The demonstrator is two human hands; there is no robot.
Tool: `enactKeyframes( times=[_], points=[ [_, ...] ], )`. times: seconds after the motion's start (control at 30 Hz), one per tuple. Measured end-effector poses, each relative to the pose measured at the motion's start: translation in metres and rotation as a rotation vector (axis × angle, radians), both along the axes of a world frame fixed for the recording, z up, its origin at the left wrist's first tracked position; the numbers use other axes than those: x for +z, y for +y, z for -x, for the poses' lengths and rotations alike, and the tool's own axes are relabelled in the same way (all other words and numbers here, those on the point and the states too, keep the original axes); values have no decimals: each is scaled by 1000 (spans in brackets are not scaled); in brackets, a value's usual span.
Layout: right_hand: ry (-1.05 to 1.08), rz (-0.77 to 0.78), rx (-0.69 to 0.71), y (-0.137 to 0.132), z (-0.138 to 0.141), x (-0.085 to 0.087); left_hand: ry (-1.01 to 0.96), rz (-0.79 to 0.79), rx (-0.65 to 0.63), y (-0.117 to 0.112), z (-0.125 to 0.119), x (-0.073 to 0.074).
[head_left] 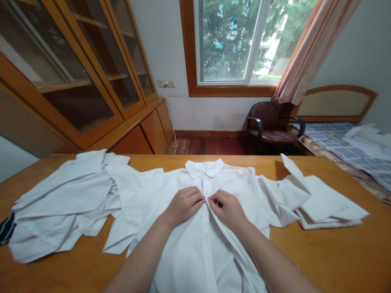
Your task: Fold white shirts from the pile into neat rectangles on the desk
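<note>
From where I stand, the shirt lies in the middle of the table, front up, its collar at the far side and its hem towards the person. The left hand pinches the front edge a little below the collar, its thumb and fingertips pressed together on the cloth. The right hand meets it there, fingers curled and tips drawn together on the other front edge, which falls loose below in a long fold. To the left sits a rumpled pile of white cloth, with a dark striped cloth poking out at its near left; to the right is a flatter white stack. The cabinet stands at the far left: I can see shelves through its glass doors, though reflections hide what they may hold, and its lower wooden doors are closed. At the far right, beyond the table, the bed bears a checked sheet with white cloth heaped on it, near a dark red chair under the window
</note>
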State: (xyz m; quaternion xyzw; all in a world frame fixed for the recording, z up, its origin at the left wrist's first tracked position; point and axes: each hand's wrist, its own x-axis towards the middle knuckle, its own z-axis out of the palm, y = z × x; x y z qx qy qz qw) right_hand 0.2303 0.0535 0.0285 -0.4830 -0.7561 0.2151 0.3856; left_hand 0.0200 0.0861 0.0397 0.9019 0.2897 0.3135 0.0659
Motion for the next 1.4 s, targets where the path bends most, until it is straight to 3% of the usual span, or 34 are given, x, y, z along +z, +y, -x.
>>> enactKeyframes(
  times=[0.17,0.5,0.8,0.97,1.07,1.2,1.3,1.4],
  points=[
    [18,22,-18,1,-1,1,3,31,8,0,0,0],
    [83,137,-182,16,-23,-5,-39,146,48,3,5,0],
    [-30,86,-106,37,-39,-14,28,158,173,18,14,-19],
    [-136,-3,45,41,-56,-14,145,149,229,19,14,-26],
    [-231,-53,95,30,-73,-17,269,159,276,8,22,-26],
    [-359,-45,53,1,-100,-19,401,176,425,-28,38,-27],
    [-474,-18,-1,-25,-114,-19,435,199,543,-59,44,-34],
    [-587,-1,-22,-43,-119,-19,412,181,578,-77,43,-43]
  ],
)
